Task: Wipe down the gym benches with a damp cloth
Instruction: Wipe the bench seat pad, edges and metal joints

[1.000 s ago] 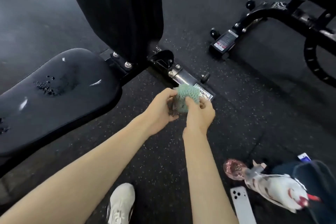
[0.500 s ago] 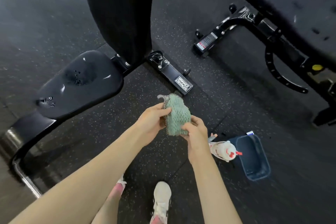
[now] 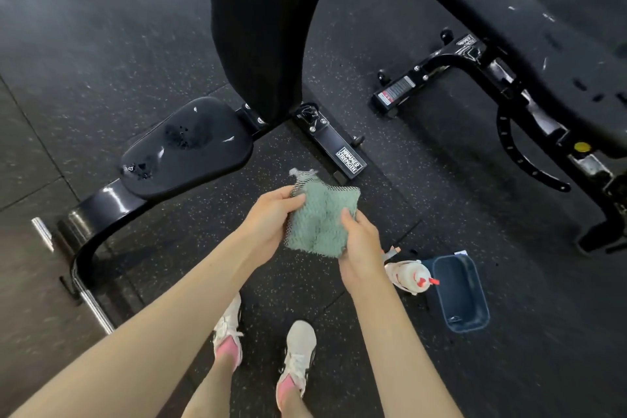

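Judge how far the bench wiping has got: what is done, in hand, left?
Done: nothing clearly; the seat pad shows wet beads, seemingly sprayed but unwiped. In hand: left hand and right hand grip the green cloth, off any bench. Left: wiping that seat, its backrest, and the fleck-marked bench on the right.

Cloth (image 3: 317, 217) held between left hand (image 3: 271, 217) and right hand (image 3: 361, 248), centre, above the floor (image 3: 101, 44); bench seat (image 3: 186, 149) far-left of the hands, backrest (image 3: 264, 27) behind it; second bench (image 3: 526, 44) far right; bottle (image 3: 410, 276) on the floor right of right hand, tub (image 3: 461, 295) just beside it, further right; shoes (image 3: 298, 349) near.
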Demonstrator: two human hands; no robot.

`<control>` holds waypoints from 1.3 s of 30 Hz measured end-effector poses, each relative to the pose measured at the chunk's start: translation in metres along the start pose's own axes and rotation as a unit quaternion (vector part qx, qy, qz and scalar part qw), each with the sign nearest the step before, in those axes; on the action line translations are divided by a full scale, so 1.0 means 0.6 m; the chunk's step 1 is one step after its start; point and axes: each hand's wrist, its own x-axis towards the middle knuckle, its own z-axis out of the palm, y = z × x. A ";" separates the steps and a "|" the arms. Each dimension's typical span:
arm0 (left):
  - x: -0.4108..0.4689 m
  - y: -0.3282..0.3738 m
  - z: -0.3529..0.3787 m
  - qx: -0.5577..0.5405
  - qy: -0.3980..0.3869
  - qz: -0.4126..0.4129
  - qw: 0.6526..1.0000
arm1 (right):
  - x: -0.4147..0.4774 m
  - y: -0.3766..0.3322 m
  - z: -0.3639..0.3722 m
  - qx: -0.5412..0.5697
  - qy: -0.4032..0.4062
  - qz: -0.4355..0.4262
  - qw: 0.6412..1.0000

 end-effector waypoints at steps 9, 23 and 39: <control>-0.005 -0.007 -0.075 -0.077 -0.012 -0.077 0.994 | -0.006 0.007 0.003 0.082 -0.061 0.091 0.991; 0.003 0.052 -0.126 0.250 -0.147 0.030 0.956 | 0.034 0.024 0.105 0.094 -0.087 0.224 0.966; 0.007 0.035 -0.200 0.209 0.104 0.040 0.971 | 0.044 0.020 0.146 0.184 -0.120 0.183 0.958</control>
